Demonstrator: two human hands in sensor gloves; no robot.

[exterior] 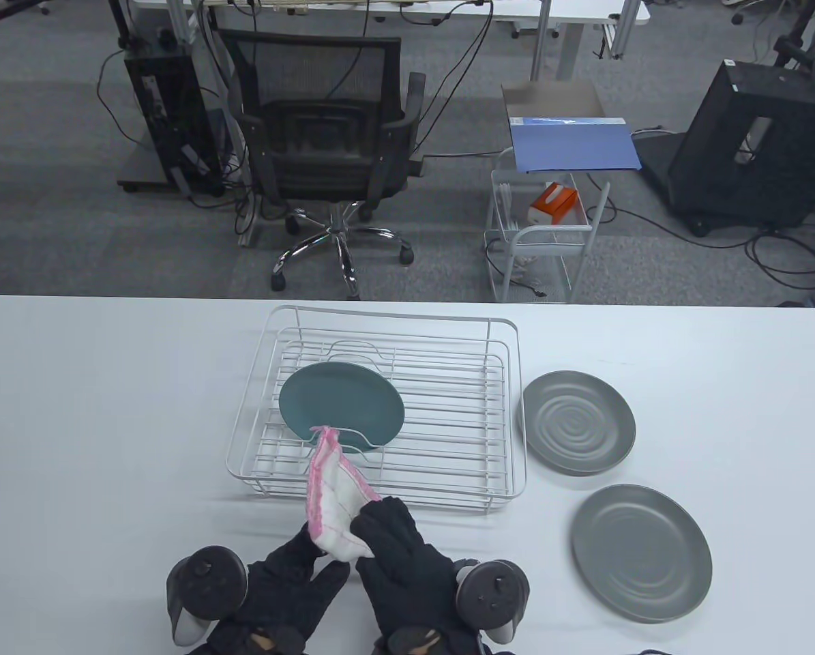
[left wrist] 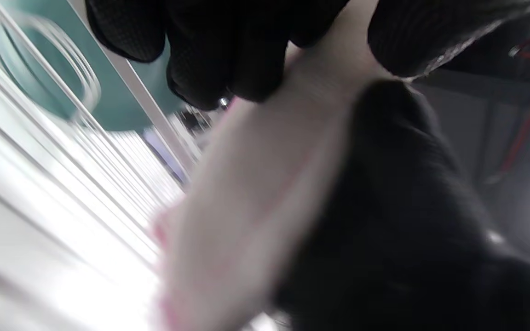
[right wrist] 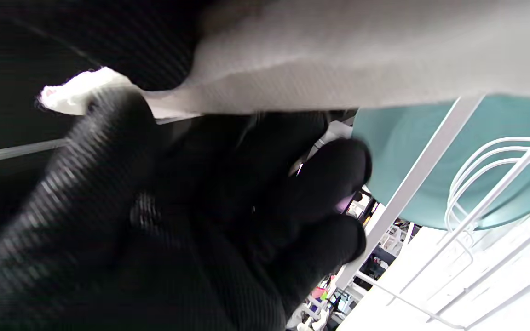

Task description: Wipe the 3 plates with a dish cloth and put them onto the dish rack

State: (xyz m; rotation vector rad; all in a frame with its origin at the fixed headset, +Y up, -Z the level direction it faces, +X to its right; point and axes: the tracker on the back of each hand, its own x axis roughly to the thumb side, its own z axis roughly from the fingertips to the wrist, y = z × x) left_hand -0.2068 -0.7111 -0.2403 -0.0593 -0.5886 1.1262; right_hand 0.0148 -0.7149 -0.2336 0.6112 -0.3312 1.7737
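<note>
On the desk (exterior: 93,409) I see both hands, left (exterior: 288,587) and right (exterior: 404,566), gripping the cloth (exterior: 332,495), seemingly pinched; teal plate (exterior: 342,409) sits in the rack (exterior: 502,409).

Dish cloth (left wrist: 246,197) blurred in left wrist view; teal plate (exterior: 342,409) edge hidden behind cloth; wrists cut off below.

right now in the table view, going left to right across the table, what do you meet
left hand → dish cloth → right hand → dish rack, holding the teal plate → two grey plates: ripple-patterned one, then the nearer one
</note>
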